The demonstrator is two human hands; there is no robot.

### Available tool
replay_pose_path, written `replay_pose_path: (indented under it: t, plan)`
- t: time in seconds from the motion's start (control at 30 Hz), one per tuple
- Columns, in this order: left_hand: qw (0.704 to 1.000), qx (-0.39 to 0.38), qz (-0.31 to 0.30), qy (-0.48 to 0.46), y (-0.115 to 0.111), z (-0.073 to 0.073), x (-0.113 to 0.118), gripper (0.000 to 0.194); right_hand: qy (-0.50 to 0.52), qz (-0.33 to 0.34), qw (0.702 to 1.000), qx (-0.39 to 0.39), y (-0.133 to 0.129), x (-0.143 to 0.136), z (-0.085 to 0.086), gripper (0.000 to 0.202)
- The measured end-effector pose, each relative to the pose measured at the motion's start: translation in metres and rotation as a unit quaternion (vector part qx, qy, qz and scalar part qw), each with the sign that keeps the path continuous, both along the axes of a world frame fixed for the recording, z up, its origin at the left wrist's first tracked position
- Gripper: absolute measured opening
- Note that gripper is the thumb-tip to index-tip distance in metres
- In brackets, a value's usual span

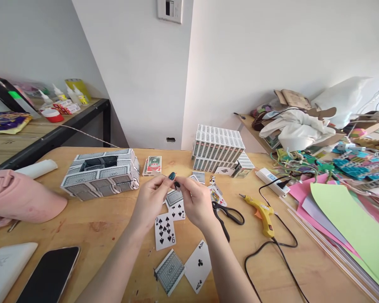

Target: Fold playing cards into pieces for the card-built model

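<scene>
A small card piece [173,182] is pinched between the fingertips of the left hand [151,200] and the right hand [196,202], both closed on it above the wooden table [107,227]. Directly beneath lie a seven of spades [177,209] and a nine of spades [164,231]. Black scissors [227,216] lie just right of the right hand, a yellow glue gun [262,212] farther right. A card-covered box [102,172] sits to the left.

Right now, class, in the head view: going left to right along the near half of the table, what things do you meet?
white case → black phone → nine of spades → ace of clubs → black scissors → yellow glue gun → green paper sheet.
</scene>
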State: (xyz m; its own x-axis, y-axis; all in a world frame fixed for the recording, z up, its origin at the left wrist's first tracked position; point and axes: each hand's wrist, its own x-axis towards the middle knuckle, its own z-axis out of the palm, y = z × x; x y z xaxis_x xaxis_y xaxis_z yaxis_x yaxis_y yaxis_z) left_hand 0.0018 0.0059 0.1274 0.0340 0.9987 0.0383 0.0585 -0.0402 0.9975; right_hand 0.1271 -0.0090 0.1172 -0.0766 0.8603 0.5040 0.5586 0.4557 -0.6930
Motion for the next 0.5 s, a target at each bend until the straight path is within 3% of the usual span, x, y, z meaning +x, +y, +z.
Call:
replay_pose_path:
  t: [0.13,0.27,0.5]
  plan:
    - [1.000,0.012,0.007,-0.027,-0.009,0.000,0.010,0.032,0.109,-0.034,0.993,0.012,-0.001,-0.002,0.001,0.023]
    - [0.998,0.052,0.022,-0.016,-0.019,0.004,0.019,0.028,0.188,-0.048,0.981,-0.029,-0.004,0.003,0.005,0.019]
    - [0.997,0.064,-0.018,0.048,-0.023,0.006,0.017,0.030,0.224,-0.061,0.971,-0.062,-0.005,0.015,0.009,0.019]
